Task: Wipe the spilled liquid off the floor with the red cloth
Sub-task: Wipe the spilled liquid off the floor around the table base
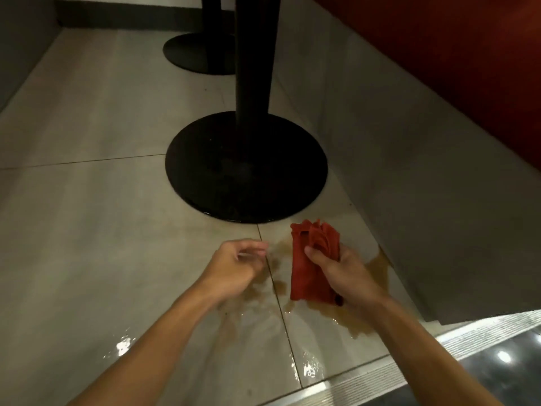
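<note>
A folded red cloth (307, 265) is held above the pale tiled floor by my right hand (342, 276), whose thumb and fingers curl round its right side. My left hand (240, 265) hovers just left of the cloth with loosely curled fingers and holds nothing. Brownish spilled liquid (374, 276) spreads on the tiles beneath and around both hands, reaching from the grey wall base on the right to thin streaks (251, 315) under my left forearm. Wet glints show nearer the front.
A black round table base (246, 168) with its black post stands directly beyond the spill. A second black base (199, 54) sits farther back. A grey bench plinth (439, 200) with red upholstery runs along the right. A ribbed metal step edge (380, 376) lies at lower right.
</note>
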Tool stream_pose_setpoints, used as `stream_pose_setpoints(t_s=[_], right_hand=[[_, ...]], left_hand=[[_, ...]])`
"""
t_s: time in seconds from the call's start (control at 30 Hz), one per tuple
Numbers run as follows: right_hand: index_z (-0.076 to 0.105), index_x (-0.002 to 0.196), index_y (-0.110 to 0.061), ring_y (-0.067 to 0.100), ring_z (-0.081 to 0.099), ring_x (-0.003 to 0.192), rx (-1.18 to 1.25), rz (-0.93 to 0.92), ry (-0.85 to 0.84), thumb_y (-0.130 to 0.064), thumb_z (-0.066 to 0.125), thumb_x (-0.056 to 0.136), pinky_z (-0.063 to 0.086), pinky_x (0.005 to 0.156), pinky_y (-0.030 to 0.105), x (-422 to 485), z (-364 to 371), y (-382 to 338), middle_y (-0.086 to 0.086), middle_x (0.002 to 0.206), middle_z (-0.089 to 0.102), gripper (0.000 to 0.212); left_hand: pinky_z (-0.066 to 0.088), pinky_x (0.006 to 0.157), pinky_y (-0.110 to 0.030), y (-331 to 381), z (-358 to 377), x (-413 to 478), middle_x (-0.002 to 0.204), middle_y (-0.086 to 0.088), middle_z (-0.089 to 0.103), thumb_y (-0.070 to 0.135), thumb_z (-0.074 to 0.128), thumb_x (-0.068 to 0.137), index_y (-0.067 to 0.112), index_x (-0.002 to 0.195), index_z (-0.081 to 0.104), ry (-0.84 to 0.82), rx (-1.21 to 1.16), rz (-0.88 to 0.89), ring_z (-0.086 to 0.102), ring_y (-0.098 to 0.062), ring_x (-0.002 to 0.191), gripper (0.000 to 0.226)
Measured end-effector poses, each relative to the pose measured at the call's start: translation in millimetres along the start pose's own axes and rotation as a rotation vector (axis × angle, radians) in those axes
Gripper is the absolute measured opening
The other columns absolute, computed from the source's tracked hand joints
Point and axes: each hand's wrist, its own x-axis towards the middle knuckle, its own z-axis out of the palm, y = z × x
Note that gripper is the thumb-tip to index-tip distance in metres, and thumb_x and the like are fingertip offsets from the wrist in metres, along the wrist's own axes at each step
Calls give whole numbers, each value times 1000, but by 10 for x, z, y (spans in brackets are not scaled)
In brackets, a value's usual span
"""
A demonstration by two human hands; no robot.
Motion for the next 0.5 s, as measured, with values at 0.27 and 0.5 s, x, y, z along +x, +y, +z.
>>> stream_pose_setpoints(t_s=[0.27, 0.5], right_hand=[[60, 125, -4, -9, 63, 97, -324, -339, 174, 9, 55, 89, 43, 87, 6, 829, -471, -234, 7, 117, 66, 39], [63, 121, -8, 40, 56, 113, -870, -432, 145, -14, 48, 96, 44, 99, 53, 1635, -488, -201, 20, 121, 62, 29]], left_hand=[[17, 115, -49, 186, 150, 1237, 158, 2, 21, 43, 38, 98, 30, 150, 24, -60, 1022, 270, 14, -26, 145, 55], [1, 118, -50, 112, 208, 1458, 161, 12, 3, 52, 24, 98, 38, 150, 18, -65, 1027, 164, -2, -18, 148, 54]])
